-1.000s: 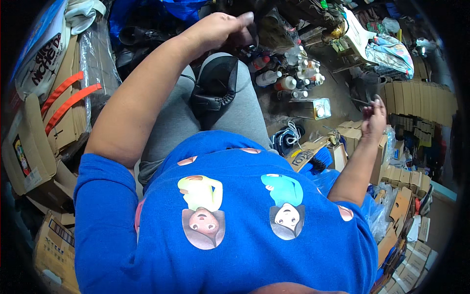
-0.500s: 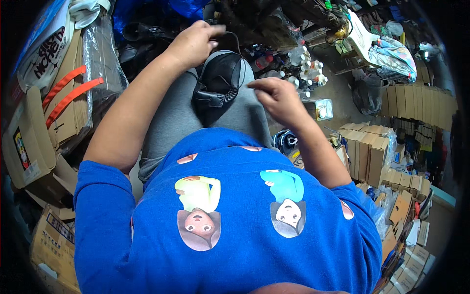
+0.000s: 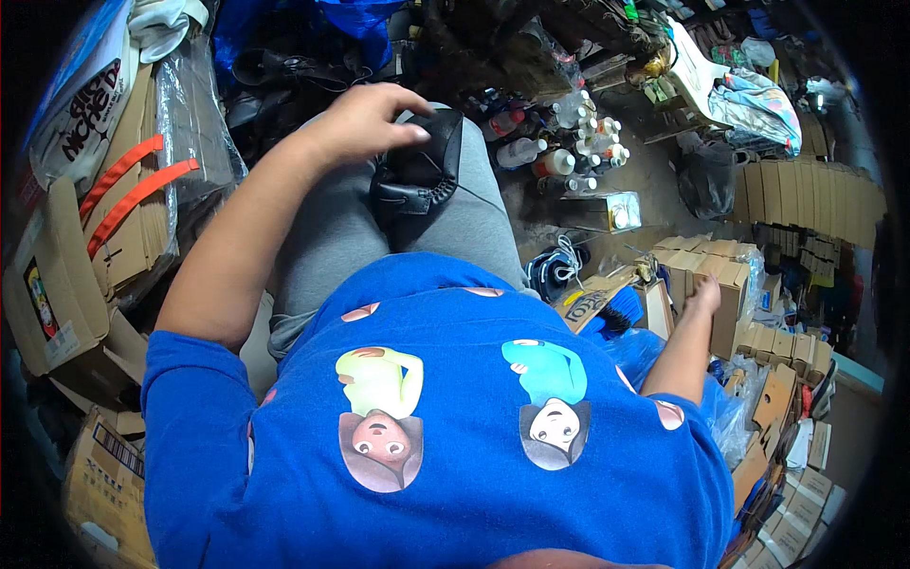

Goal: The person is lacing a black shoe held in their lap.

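Observation:
A black leather shoe (image 3: 441, 152) lies across my lap, with a row of stitches along one edge. From it a thin dark thread (image 3: 482, 198) runs off to the right over the grey trousers, and its far end is lost from sight. My left hand (image 3: 374, 119) rests at the far left side of the shoe, thumb and forefinger apart over the leather. Well out to the right, my right hand (image 3: 702, 296) is closed in front of the stacked cartons. What its fingers grip is too small to make out.
Several plastic bottles (image 3: 569, 152) and a metal tin (image 3: 611, 211) stand ahead on the right. A blue shoe with pale laces (image 3: 559, 270) sits beside my right leg. Folded cardboard (image 3: 133, 190) with red straps is on the left; brown cartons (image 3: 730, 275) stack up on the right.
My right hand has swung from beside the shoe far out to the right and back toward me. My left hand has come down nearer onto the shoe from above it.

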### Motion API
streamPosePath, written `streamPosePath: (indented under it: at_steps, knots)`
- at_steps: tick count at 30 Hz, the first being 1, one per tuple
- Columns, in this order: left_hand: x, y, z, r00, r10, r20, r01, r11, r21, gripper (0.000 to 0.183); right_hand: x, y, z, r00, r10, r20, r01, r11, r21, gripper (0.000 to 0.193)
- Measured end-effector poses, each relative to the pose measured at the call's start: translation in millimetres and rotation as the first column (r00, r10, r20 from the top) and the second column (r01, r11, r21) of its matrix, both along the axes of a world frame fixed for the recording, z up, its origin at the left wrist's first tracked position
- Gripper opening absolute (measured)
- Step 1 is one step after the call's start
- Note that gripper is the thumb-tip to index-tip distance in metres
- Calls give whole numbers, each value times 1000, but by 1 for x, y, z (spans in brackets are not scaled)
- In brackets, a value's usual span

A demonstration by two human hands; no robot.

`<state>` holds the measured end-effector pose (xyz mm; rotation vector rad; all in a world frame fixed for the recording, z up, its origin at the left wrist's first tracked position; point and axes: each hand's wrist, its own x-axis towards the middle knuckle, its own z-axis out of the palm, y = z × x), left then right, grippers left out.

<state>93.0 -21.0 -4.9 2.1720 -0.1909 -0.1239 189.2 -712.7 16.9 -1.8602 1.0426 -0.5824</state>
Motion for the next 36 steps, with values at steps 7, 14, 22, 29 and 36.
streamPosePath:
  at_steps: [7,14,22,29,36]
  knots:
    - [17,-21,11,956,-188,-223,148,971,-187,32,-51,367,22,64,998,10,-986,61,157,25]
    - [19,-15,8,911,-302,-281,213,928,-307,30,-69,436,20,-269,935,-232,-962,-272,16,24]
    - [16,-11,8,858,-405,-315,298,893,-336,40,-68,442,24,-248,914,-321,-969,-233,85,25]
    - [19,-13,6,870,-391,-300,290,898,-330,38,-73,448,28,-257,876,-409,-946,-315,-80,25]
    - [29,-21,5,888,-355,-291,262,913,-314,28,-69,436,15,-304,824,-478,-875,-440,-203,25]
